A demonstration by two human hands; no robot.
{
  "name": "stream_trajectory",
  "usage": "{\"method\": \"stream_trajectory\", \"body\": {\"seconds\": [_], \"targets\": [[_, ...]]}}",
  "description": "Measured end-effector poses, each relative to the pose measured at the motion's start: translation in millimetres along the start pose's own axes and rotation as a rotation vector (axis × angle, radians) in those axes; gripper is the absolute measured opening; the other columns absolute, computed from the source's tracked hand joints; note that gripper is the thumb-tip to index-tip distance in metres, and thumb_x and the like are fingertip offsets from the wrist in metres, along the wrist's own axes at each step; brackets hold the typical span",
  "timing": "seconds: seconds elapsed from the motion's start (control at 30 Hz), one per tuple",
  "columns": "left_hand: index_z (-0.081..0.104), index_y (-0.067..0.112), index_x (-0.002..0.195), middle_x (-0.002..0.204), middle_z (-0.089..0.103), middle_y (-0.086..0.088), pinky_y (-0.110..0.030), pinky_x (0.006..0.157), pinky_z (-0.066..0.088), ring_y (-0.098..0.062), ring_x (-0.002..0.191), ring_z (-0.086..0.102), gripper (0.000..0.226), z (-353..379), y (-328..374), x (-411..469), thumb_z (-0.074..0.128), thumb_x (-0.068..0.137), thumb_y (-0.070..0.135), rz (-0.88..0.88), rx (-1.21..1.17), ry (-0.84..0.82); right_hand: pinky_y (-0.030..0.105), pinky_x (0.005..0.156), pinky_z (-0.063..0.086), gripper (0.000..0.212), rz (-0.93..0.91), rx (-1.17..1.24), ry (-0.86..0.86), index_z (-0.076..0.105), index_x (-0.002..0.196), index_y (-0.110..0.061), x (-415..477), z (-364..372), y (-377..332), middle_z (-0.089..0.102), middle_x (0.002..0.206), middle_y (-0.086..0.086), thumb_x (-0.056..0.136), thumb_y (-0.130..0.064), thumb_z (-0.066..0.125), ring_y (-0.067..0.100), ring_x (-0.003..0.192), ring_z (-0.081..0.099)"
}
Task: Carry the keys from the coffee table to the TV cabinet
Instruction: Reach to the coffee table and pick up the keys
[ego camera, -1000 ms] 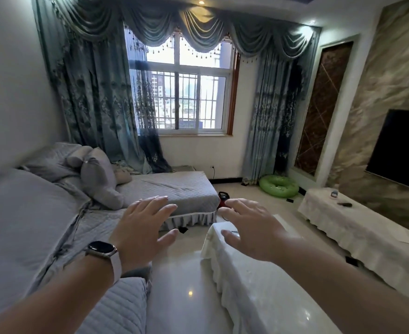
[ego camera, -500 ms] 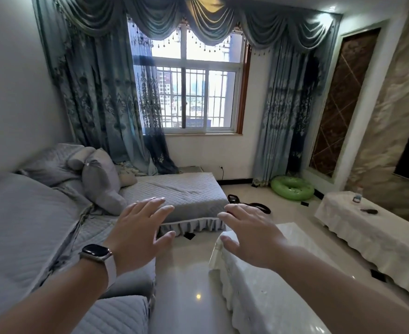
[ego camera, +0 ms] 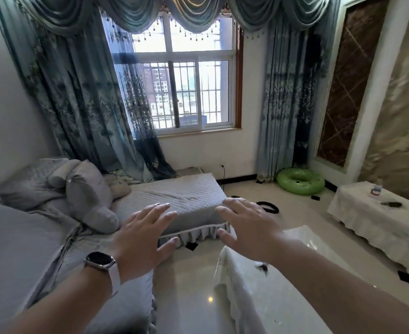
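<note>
A small dark bunch of keys lies on the coffee table, which wears a white lace cover, at the lower middle right. My right hand hovers palm down with fingers spread, just above and beyond the keys, and my right forearm partly hides them. My left hand, with a watch on the wrist, is spread open over the sofa's edge and holds nothing. The TV cabinet, also under a white cover, stands along the right wall.
A grey quilted sofa with cushions fills the left side. On the TV cabinet stand a small jar and a dark object. A green swim ring and a black loop lie on the glossy floor.
The view has swung left and up, so the TV has slid out of frame on the right. Both hands stay spread in front; the keys now show beneath my right wrist.
</note>
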State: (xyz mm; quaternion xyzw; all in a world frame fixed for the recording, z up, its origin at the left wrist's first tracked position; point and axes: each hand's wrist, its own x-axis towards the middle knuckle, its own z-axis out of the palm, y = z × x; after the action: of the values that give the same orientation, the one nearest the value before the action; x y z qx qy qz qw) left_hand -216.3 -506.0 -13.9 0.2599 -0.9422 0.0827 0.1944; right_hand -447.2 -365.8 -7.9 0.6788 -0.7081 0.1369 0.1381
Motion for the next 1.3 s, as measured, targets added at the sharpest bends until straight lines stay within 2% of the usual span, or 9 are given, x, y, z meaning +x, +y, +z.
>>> {"method": "stream_trajectory", "body": {"seconds": [0.13, 0.2, 0.4, 0.67, 0.83, 0.97, 1.07, 1.17, 1.3], "targets": [[0.043, 0.026, 0.141, 0.15, 0.041, 0.0, -0.036, 0.109, 0.02, -0.021, 0.139, 0.032, 0.067, 25, -6, 33, 0.035, 0.086, 0.063, 0.009, -0.039, -0.004, 0.043, 0.106, 0.033, 0.061, 0.082, 0.06, 0.011, 0.046, 0.134, -0.022, 23, 22, 27, 0.047, 0.141, 0.001, 0.084, -0.055, 0.033, 0.023, 0.132, 0.039], [0.045, 0.024, 0.14, 0.148, 0.043, -0.002, -0.039, 0.108, 0.025, -0.023, 0.137, 0.034, 0.065, 44, -14, 47, 0.04, 0.086, 0.06, 0.026, -0.063, -0.005, 0.046, 0.106, 0.033, 0.062, 0.127, 0.084, 0.021, 0.047, 0.134, -0.021, 35, 36, 38, 0.048, 0.141, 0.003, 0.084, -0.055, 0.034, 0.025, 0.133, 0.039], [0.045, 0.025, 0.139, 0.147, 0.044, -0.002, -0.038, 0.108, 0.027, -0.023, 0.136, 0.035, 0.066, 114, -59, 103, 0.041, 0.084, 0.061, 0.058, -0.135, -0.058, 0.044, 0.108, 0.028, 0.063, 0.174, 0.043, -0.116, 0.045, 0.138, -0.022, 70, 94, 61, 0.044, 0.146, 0.005, 0.084, -0.054, 0.036, 0.026, 0.136, 0.035], [0.048, 0.024, 0.136, 0.144, 0.048, -0.003, -0.045, 0.106, 0.032, -0.026, 0.134, 0.039, 0.063, 204, -123, 193, 0.042, 0.084, 0.06, 0.174, -0.262, -0.112, 0.044, 0.101, 0.036, 0.061, 0.303, -0.013, -0.217, 0.054, 0.13, -0.018, 157, 150, 89, 0.053, 0.138, 0.01, 0.082, -0.051, 0.034, 0.03, 0.128, 0.046], [0.049, 0.024, 0.134, 0.143, 0.049, -0.002, -0.044, 0.106, 0.034, -0.025, 0.133, 0.04, 0.062, 250, -150, 243, 0.043, 0.083, 0.059, 0.252, -0.313, -0.135, 0.043, 0.109, 0.027, 0.067, 0.432, -0.024, -0.263, 0.049, 0.135, -0.02, 187, 183, 103, 0.045, 0.146, 0.008, 0.082, -0.055, 0.028, 0.027, 0.135, 0.036], [0.047, 0.025, 0.136, 0.144, 0.048, -0.002, -0.045, 0.106, 0.034, -0.025, 0.133, 0.04, 0.063, 281, -150, 273, 0.041, 0.084, 0.059, 0.314, -0.34, -0.188, 0.04, 0.111, 0.023, 0.067, 0.536, -0.042, -0.328, 0.043, 0.137, -0.025, 183, 203, 123, 0.039, 0.15, 0.005, 0.081, -0.057, 0.027, 0.025, 0.138, 0.031], [0.048, 0.026, 0.135, 0.142, 0.05, -0.002, -0.046, 0.105, 0.036, -0.026, 0.132, 0.041, 0.061, 303, -142, 292, 0.041, 0.084, 0.058, 0.366, -0.36, -0.219, 0.037, 0.11, 0.022, 0.056, 0.588, -0.061, -0.361, 0.041, 0.139, -0.025, 177, 213, 140, 0.036, 0.152, 0.003, 0.09, -0.052, 0.038, 0.023, 0.139, 0.028], [0.048, 0.025, 0.135, 0.142, 0.05, -0.002, -0.046, 0.105, 0.036, -0.026, 0.132, 0.041, 0.06, 326, -129, 312, 0.04, 0.085, 0.057, 0.409, -0.373, -0.269, 0.036, 0.107, 0.024, 0.052, 0.631, -0.054, -0.358, 0.042, 0.138, -0.025, 173, 221, 161, 0.038, 0.149, 0.002, 0.092, -0.047, 0.047, 0.024, 0.136, 0.033], [0.049, 0.026, 0.134, 0.142, 0.051, -0.001, -0.044, 0.104, 0.035, -0.025, 0.131, 0.042, 0.059, 359, -103, 339, 0.042, 0.084, 0.057, 0.451, -0.374, -0.329, 0.035, 0.106, 0.025, 0.052, 0.684, -0.037, -0.37, 0.041, 0.139, -0.024, 164, 244, 197, 0.038, 0.15, 0.003, 0.093, -0.048, 0.046, 0.024, 0.135, 0.034]]}}
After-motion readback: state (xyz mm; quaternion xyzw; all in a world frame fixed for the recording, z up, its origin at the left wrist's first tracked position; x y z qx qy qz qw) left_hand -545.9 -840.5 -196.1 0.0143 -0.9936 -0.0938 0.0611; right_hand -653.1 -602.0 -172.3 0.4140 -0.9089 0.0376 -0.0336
